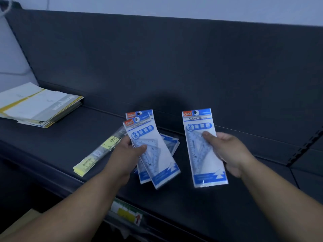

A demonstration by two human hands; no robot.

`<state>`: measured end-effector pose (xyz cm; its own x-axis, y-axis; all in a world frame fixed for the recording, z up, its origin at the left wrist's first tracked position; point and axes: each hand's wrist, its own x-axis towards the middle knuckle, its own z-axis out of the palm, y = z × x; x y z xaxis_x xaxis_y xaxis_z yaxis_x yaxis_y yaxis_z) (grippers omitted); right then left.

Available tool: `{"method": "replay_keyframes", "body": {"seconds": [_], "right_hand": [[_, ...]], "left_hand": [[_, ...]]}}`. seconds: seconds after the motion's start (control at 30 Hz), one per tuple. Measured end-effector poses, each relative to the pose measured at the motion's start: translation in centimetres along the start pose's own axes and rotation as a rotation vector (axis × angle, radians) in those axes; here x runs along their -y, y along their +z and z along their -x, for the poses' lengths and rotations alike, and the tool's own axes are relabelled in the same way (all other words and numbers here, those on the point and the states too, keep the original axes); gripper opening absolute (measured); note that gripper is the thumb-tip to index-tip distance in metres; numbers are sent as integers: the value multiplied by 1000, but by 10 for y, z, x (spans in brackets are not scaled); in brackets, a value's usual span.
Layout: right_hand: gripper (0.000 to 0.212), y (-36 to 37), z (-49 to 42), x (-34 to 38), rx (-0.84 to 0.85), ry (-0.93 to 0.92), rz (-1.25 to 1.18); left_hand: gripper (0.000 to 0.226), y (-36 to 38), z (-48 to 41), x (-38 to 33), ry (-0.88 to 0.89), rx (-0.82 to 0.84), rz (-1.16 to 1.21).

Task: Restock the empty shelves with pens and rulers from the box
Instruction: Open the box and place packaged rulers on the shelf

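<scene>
A white-and-blue ruler pack (204, 147), marked "GEOMETRIC", is pinched upright by the right hand (230, 151) above the shelf (87, 130). Several fanned packs (153, 154) are gripped in the left hand (125, 154).

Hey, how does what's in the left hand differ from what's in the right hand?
The left hand holds several ruler packs, fanned and overlapping; the right hand holds a single pack. The ruler packs lean further left; the single pack is nearer upright. All look like the same blue-and-white geometric sets, thumbs on front.
</scene>
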<state>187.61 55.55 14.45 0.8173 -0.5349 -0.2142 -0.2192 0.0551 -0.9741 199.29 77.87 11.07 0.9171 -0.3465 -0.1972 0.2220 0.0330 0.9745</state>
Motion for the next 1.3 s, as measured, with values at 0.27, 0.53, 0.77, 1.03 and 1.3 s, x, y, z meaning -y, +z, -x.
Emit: {"method": "replay_keyframes", "body": {"seconds": [0.27,0.53,0.77,1.03,1.3], "right_hand": [[21,60,-5,-32,-76,-34,11],[37,82,2,-53,157,79,-50],[21,52,-5,-18,484,-199,988],[66,56,-23,9,-225,-634,861],[30,85,-37,-47,105,211,-27]], "left_hand": [[19,39,25,5,-113,130,130],[17,50,35,10,-174,53,198],[82,0,-4,-13,467,-18,-761],[4,2,-8,-25,173,112,-626],[14,10,-21,18,-60,84,-444]]}}
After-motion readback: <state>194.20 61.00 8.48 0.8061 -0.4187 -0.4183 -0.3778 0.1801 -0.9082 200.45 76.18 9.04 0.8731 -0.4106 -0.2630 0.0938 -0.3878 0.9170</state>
